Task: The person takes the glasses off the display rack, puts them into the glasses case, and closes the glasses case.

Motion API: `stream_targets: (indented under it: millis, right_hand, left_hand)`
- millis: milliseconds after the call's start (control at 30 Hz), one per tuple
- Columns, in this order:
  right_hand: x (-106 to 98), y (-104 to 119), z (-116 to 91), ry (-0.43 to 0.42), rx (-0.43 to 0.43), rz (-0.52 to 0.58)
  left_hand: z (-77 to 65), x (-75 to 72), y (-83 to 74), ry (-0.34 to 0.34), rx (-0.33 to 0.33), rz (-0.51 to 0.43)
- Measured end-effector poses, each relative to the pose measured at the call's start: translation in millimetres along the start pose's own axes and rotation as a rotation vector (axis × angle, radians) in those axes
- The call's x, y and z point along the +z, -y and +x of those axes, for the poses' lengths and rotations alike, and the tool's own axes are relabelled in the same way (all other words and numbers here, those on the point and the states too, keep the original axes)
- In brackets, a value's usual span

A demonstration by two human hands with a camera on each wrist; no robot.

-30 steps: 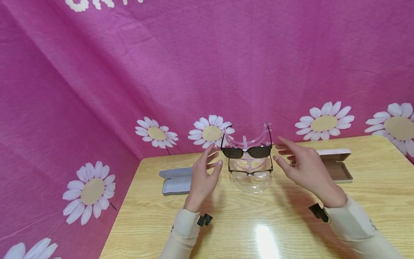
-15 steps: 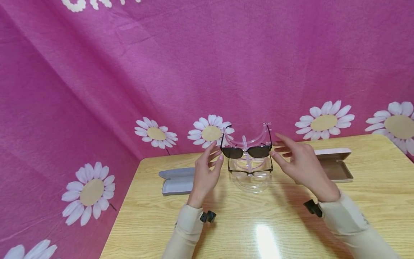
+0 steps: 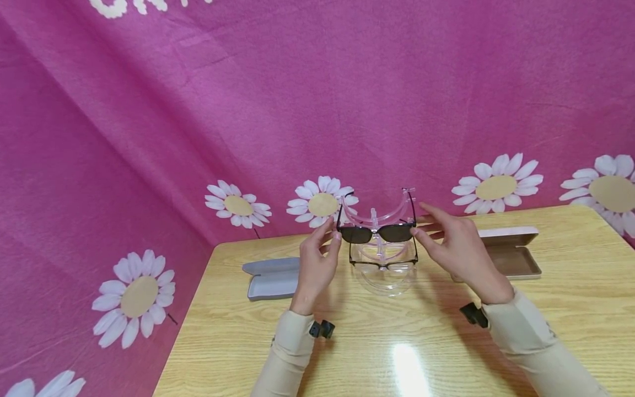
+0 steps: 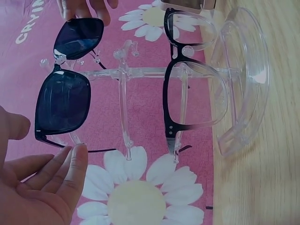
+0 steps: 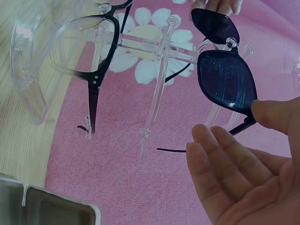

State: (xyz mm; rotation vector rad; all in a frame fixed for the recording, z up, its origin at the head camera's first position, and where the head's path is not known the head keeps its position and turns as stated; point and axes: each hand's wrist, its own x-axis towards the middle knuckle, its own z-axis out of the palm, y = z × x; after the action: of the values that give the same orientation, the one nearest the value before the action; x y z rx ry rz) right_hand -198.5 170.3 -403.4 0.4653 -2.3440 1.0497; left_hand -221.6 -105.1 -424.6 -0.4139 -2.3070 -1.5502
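A pair of dark sunglasses (image 3: pixel 375 234) sits on the upper tier of a clear display stand (image 3: pixel 381 249). Below it, black-rimmed clear eyeglasses (image 3: pixel 383 266) rest on a lower tier. My left hand (image 3: pixel 317 267) is beside the sunglasses' left corner; in the left wrist view its thumb stands apart from the frame and its fingertips (image 4: pixel 77 154) are close to the temple arm. On the other side, my right hand (image 3: pixel 461 251) has its thumb tip (image 5: pixel 262 112) right at the sunglasses' corner, its fingers extended alongside the temple arm.
An opened grey glasses case (image 3: pixel 273 286) lies left of the stand, partly behind the left hand. To the right lies another opened case (image 3: pixel 518 262) with a brown inside. The wooden table (image 3: pixel 362 353) meets a pink daisy-print cloth (image 3: pixel 397 99) behind.
Both hands have moved inward toward the sunglasses' two corners, the right hand shifting left and the left hand slightly right. The sunglasses and the stand have stayed in place.
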Motion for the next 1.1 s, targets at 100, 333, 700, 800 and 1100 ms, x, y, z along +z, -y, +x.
stream_targets:
  millis: [100, 333, 700, 800, 1100]
  right_hand:
    - [2.1, -1.6, 0.9, 0.001, 0.006, 0.011]
    - [5.4, -3.1, 2.2, 0.002, 0.022, 0.008]
    - [6.4, -1.2, 1.8, 0.03, 0.076, 0.0]
    - [6.1, -0.6, 1.6, 0.038, 0.086, 0.003]
    - [5.8, -1.2, 0.4, 0.062, 0.096, 0.039]
  left_hand:
    - [0.4, 0.3, 0.5, -0.006, -0.014, -0.024]
    - [2.0, 0.9, 1.0, -0.004, -0.044, -0.118]
    - [3.3, -0.4, -0.5, 0.033, -0.088, -0.167]
    - [3.6, -0.6, -0.9, 0.037, -0.093, -0.168]
    - [4.2, -1.3, 1.2, 0.059, -0.079, -0.197]
